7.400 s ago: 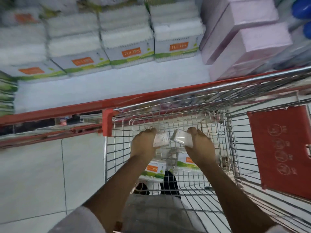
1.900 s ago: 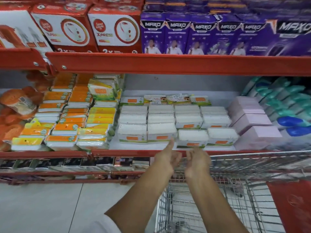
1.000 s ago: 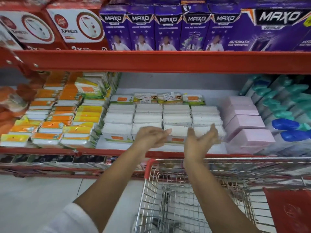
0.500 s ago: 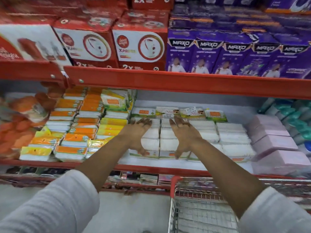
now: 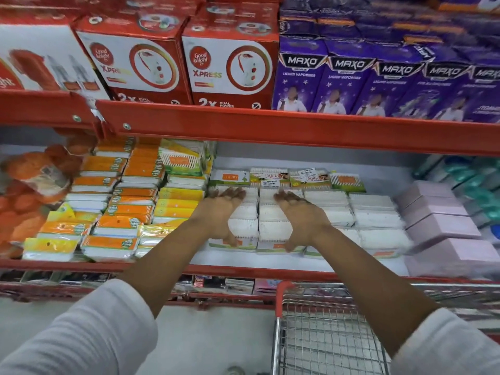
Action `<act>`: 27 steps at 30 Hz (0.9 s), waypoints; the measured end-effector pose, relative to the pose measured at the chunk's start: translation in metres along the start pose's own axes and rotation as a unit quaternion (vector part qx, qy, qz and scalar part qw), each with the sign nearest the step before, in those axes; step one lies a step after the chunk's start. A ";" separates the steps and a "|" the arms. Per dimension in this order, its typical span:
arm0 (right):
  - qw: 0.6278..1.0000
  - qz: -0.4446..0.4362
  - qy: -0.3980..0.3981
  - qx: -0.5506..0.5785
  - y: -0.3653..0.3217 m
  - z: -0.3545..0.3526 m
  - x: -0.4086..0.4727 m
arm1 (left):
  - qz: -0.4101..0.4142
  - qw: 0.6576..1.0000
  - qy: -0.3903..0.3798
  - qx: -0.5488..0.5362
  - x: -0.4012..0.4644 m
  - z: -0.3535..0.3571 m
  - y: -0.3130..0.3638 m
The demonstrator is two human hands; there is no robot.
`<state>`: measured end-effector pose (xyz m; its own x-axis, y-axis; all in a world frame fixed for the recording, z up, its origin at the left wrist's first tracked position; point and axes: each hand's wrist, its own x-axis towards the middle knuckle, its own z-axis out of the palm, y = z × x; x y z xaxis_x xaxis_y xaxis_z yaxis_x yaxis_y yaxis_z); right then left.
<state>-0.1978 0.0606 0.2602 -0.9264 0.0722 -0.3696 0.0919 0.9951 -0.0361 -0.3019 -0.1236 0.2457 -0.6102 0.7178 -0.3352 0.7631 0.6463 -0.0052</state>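
Observation:
White cotton-bud packs with green and orange labels stand in several columns on the middle shelf point(image 5: 235, 269). My left hand point(image 5: 220, 213) lies over the leftmost column of packs point(image 5: 243, 229), fingers spread across the top and thumb down at the front label. Beside it, my right hand point(image 5: 301, 216) covers the right part of the second column point(image 5: 271, 229) in the same way, its thumb at the front lower edge. Neither hand has lifted a pack.
Orange and yellow packs point(image 5: 113, 207) fill the shelf to the left, pink boxes point(image 5: 443, 228) the right. A red shelf beam point(image 5: 270, 128) overhangs, carrying red and purple vaporiser boxes. A wire shopping cart point(image 5: 324, 336) stands below my right arm.
Earlier each hand was setting a pack into the cart. Both hands then rose to the shelf and moved onto the white packs; in the last half second they have barely shifted.

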 end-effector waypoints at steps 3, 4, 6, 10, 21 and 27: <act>0.999 -0.014 -0.034 0.025 0.013 -0.002 -0.004 | 0.006 1.000 -0.017 0.015 0.004 -0.005 0.020; 0.999 -0.010 -0.043 0.022 0.021 -0.005 -0.006 | 0.017 1.000 -0.010 0.010 0.007 -0.008 0.028; 0.998 0.008 -0.057 -0.007 0.043 -0.010 -0.014 | 0.043 0.999 0.002 -0.008 0.018 -0.013 0.046; 0.993 0.038 -0.097 -0.049 0.077 -0.013 -0.035 | 0.075 0.996 -0.019 -0.036 0.039 -0.021 0.083; 0.997 0.000 -0.031 -0.074 0.098 -0.009 -0.036 | 0.076 0.995 -0.008 -0.059 0.050 -0.019 0.099; 0.997 -0.013 -0.006 -0.070 0.106 -0.003 -0.035 | 0.074 0.997 -0.007 -0.027 0.048 -0.022 0.104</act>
<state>-0.1570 0.1633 0.2716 -0.9235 0.0468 -0.3806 0.0157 0.9963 0.0843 -0.2567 -0.0165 0.2501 -0.4889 0.8027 -0.3416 0.8313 0.5473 0.0965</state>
